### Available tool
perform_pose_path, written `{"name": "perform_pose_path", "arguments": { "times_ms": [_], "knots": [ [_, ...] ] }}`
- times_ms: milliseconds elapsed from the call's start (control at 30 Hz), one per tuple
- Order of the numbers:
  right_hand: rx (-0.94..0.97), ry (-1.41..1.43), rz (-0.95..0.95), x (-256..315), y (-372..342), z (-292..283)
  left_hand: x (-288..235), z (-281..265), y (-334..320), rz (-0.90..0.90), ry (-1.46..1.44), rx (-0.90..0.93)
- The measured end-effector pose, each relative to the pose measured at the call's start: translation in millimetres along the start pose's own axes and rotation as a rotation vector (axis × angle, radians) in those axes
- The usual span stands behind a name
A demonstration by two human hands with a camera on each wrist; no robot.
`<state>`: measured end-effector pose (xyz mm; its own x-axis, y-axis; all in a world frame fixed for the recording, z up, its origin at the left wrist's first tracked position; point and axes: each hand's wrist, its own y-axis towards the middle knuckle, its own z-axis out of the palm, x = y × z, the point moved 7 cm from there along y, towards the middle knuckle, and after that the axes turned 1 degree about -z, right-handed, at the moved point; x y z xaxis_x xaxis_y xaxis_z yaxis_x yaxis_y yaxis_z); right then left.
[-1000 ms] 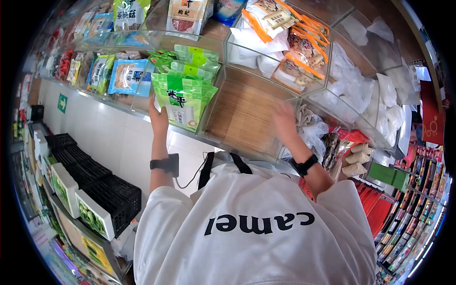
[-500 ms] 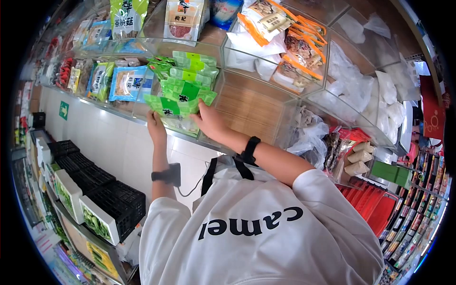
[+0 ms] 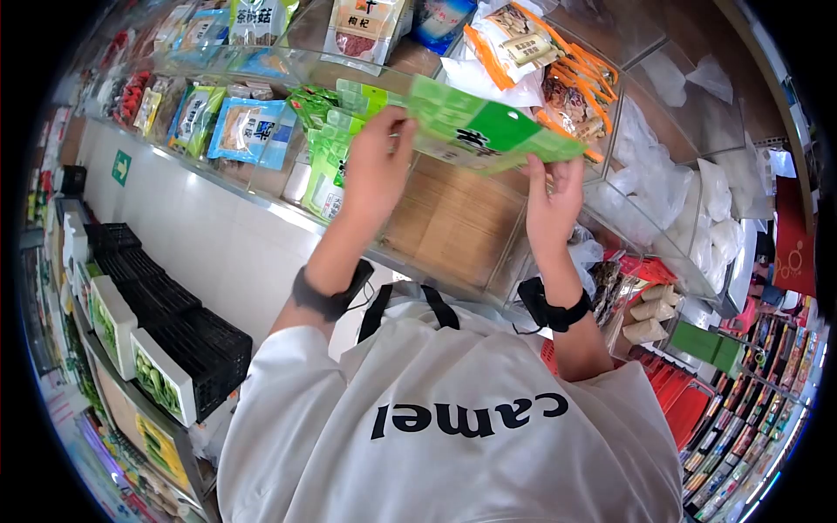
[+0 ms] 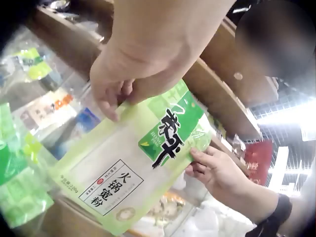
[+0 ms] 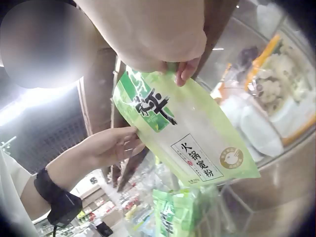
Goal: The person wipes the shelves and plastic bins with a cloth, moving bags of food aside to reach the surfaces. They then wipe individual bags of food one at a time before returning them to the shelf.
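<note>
A green and pale bag of wide noodles (image 3: 497, 126) is held up above the wood-floored compartment (image 3: 453, 218) in the head view. My left hand (image 3: 377, 166) pinches its left edge. On the right edge, the thumb and fingers of my right hand (image 3: 554, 205) grip it. The left wrist view shows the front of the noodle bag (image 4: 131, 165) tilted, with large black characters on a green patch. Matching green bags (image 3: 327, 166) stand in the compartment to the left, partly hidden by my left hand and forearm.
Clear dividers (image 3: 523, 235) separate the shelf compartments. Orange-edged packs (image 3: 575, 96) lie behind the noodle bag, and clear plastic bags (image 3: 645, 174) are to the right. Blue packs (image 3: 253, 131) stand farther left. Black crates (image 3: 187, 349) are at the lower left.
One noodle bag has come out of the left compartment, up and to the right. Earlier the right hand reached across to it; now both hands hold it at opposite edges.
</note>
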<state>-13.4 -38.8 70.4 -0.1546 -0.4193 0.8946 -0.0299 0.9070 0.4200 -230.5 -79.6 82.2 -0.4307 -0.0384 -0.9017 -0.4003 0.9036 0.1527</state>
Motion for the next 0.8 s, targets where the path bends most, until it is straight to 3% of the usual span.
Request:
{"name": "perform_pose_path", "arguments": {
  "times_ms": [67,133,233,367,467,633,800],
  "knots": [
    [-0.039,0.000,0.050,-26.6,-8.0,-13.5,28.3,28.8,7.2,0.003,0.009,0.010],
    [0.020,-0.070,0.135,-62.7,-20.2,-14.6,48.0,56.7,14.9,0.192,0.166,0.075],
    [0.124,-0.267,0.197,-108.1,-37.7,-5.0,93.1,85.3,25.2,0.159,0.253,0.093],
    [0.158,-0.264,0.296,-148.1,-49.2,14.3,122.5,99.4,43.6,0.050,0.330,0.112],
    [0.188,-0.276,0.296,-149.5,-42.1,27.2,129.2,99.2,55.6,-0.011,0.342,0.051],
    [0.176,-0.282,0.257,-153.5,-29.1,41.3,139.2,106.9,64.5,-0.138,0.352,0.159],
    [0.146,-0.220,0.254,-163.5,-20.5,41.4,135.5,109.6,51.0,-0.041,0.207,0.103]
  ]
}}
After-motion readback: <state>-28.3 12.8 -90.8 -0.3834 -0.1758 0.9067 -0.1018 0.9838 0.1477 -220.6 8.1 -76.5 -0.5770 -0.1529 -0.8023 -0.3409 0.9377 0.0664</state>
